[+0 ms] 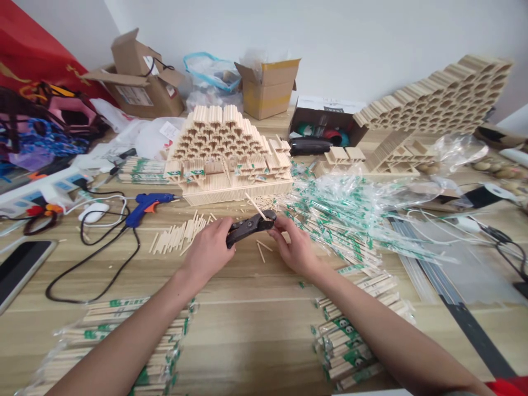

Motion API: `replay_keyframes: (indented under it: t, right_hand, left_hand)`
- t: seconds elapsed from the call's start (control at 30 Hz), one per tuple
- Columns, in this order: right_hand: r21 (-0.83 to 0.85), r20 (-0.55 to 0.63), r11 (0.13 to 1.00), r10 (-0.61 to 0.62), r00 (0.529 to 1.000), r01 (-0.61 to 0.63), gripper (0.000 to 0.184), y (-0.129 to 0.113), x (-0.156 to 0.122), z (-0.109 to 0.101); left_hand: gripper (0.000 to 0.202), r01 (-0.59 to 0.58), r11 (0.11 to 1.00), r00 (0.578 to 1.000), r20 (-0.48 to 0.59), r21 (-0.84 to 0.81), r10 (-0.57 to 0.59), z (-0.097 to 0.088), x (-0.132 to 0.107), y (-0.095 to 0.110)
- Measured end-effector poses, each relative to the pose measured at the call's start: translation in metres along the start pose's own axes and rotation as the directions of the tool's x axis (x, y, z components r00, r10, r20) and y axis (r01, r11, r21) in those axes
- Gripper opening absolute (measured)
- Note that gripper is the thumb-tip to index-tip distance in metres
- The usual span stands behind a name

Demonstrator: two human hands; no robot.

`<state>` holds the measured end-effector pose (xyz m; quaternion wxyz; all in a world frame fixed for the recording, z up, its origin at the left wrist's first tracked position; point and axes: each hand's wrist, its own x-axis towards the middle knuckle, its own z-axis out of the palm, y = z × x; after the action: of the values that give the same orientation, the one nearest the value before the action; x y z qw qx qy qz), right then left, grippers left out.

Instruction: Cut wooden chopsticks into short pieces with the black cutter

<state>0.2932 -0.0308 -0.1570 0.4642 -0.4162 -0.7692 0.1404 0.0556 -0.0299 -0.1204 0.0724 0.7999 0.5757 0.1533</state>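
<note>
My left hand [212, 245] is closed around the handles of a dark hand cutter [247, 228], which points to the right. A thin wooden chopstick [256, 207] slants across the cutter's jaws. My right hand [293, 245] pinches close beside the jaws, at the near end of the chopstick; its fingertips partly hide that end. Below the cutter lie two short cut pieces of stick [261, 253]. To the left of my left hand, a row of cut sticks [177, 235] rests on the wooden table. Behind the cutter stands a layered model built of sticks [225, 148].
A blue glue gun [144, 208] with a black cord lies left, near a phone [22, 269]. Wrapped chopsticks [350, 335] lie under both forearms. Torn wrappers [330, 203] heap at right. A second stick structure [441, 99] and cardboard boxes [270, 88] stand behind.
</note>
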Motion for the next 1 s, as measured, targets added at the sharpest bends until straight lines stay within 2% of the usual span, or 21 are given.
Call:
replay_keyframes:
  t: [0.23, 0.43, 0.6, 0.67, 0.73, 0.83, 0.93, 1.0]
  right_hand:
    - [0.001, -0.007, 1.0, 0.009, 1.0, -0.009, 0.014, 0.0, -0.001, 0.001]
    - [-0.02, 0.013, 0.999, 0.029, 0.999, -0.029, 0.013, -0.005, 0.004, -0.002]
    - [-0.093, -0.007, 0.994, 0.063, 0.998, -0.063, 0.011, -0.002, 0.007, -0.004]
    - [-0.113, -0.002, 0.99, 0.084, 0.996, -0.084, 0.012, 0.001, 0.006, -0.003]
    - [-0.134, 0.011, 0.986, 0.101, 0.995, -0.099, 0.013, 0.004, 0.006, -0.001]
    - [-0.189, 0.041, 0.976, 0.116, 0.992, -0.106, 0.015, 0.006, 0.005, 0.0]
    - [-0.22, 0.041, 0.97, 0.115, 0.993, -0.103, 0.016, 0.004, 0.007, -0.001]
    - [-0.16, 0.034, 0.983, 0.095, 0.995, -0.088, 0.019, -0.001, 0.007, -0.003]
  left_hand:
    - [0.028, 0.042, 0.997, 0.999, 0.011, 0.07, -0.043, 0.0, -0.001, 0.003]
    - [0.033, 0.036, 0.999, 0.989, -0.144, 0.021, -0.033, 0.002, 0.001, -0.004]
    - [0.019, 0.089, 0.996, 0.947, -0.307, -0.029, -0.094, -0.003, 0.008, -0.023]
    - [0.017, 0.12, 0.992, 0.932, -0.34, -0.041, -0.127, -0.006, 0.009, -0.027]
    - [0.021, 0.17, 0.985, 0.93, -0.326, -0.026, -0.169, -0.009, 0.01, -0.028]
    - [0.036, 0.215, 0.976, 0.951, -0.229, 0.019, -0.206, -0.014, 0.009, -0.021]
    - [0.047, 0.187, 0.982, 0.979, -0.083, 0.033, -0.184, -0.017, 0.007, -0.012]
    - [0.054, 0.148, 0.988, 0.989, -0.003, 0.043, -0.148, -0.018, 0.006, -0.007]
